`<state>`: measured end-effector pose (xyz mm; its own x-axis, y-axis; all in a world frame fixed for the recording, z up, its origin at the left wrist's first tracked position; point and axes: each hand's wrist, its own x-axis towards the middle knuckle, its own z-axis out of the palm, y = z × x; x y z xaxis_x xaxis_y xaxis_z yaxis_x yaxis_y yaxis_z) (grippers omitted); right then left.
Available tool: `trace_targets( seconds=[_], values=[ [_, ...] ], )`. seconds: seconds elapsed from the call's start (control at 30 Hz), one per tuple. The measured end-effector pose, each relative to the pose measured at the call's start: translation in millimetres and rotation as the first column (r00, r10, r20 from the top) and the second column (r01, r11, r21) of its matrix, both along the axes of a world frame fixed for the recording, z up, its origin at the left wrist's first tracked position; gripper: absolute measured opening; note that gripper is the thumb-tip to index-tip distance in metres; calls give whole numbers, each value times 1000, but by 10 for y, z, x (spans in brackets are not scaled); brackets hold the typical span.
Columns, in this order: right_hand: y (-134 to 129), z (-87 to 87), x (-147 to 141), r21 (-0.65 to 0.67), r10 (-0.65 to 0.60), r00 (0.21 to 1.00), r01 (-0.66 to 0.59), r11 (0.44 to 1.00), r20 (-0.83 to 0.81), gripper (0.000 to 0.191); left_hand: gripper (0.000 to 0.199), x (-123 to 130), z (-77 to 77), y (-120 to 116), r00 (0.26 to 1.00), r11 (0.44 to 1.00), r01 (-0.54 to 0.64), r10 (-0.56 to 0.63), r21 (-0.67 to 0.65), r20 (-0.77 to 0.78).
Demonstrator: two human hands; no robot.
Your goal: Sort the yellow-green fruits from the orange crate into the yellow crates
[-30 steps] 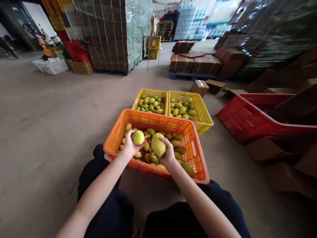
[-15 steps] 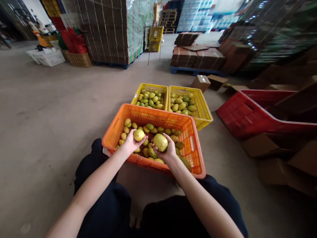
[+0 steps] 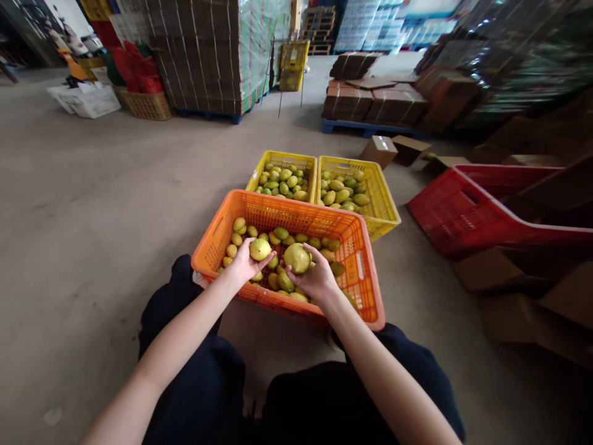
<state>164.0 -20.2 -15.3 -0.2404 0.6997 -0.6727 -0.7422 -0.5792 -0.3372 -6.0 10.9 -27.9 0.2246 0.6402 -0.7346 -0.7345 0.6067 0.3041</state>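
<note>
Item, one left hand (image 3: 248,262): fingers curled beneath a small yellow fruit (image 3: 260,249), thumb along its side, the fruit held securely. Item, one right hand (image 3: 320,278): fingers under and thumb over a larger yellow-green fruit (image 3: 297,258), likewise gripped. The two pieces are held side by side, apart from each other, over the interior of an orange crate (image 3: 301,216). Crate of perforated plastic, slot handles in the end walls, standing between the person's knees in dark trousers (image 3: 194,371); contents, loose fruit (image 3: 280,233) in yellow and green, scattered over the bottom, with part of it hidden by the hands and forearms. Directly behind, two yellow crates: left yellow crate (image 3: 255,177) and right yellow crate (image 3: 380,198), set next to each other, both holding similar fruit. To the right, one red crate (image 3: 440,213), with cardboard at its far end. Beyond the yellow crates, on the concrete floor (image 3: 92,185), a small carton (image 3: 378,150); farther back, bundled flat cardboard (image 3: 375,104) on a blue pallet (image 3: 365,128).
</note>
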Motion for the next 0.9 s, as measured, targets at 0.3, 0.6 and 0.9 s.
trace_targets(
  seconds=[0.3, 0.6, 0.9],
  values=[
    [18, -56, -35, 11, -55, 992, 55, 998, 117, 9, 30, 5, 35, -32, 999, 1000, -3, 4, 20, -42],
    [44, -148, -44, 72, -43, 991, 34, 997, 130, 13, 26, 11, 12, -22, 999, 1000, -11, 11, 19, -37],
    [23, -69, -90, 78, -79, 986, 68, 995, 147, 11, 30, 19, 4, -41, 998, 995, -57, 60, 86, -31]
  ],
)
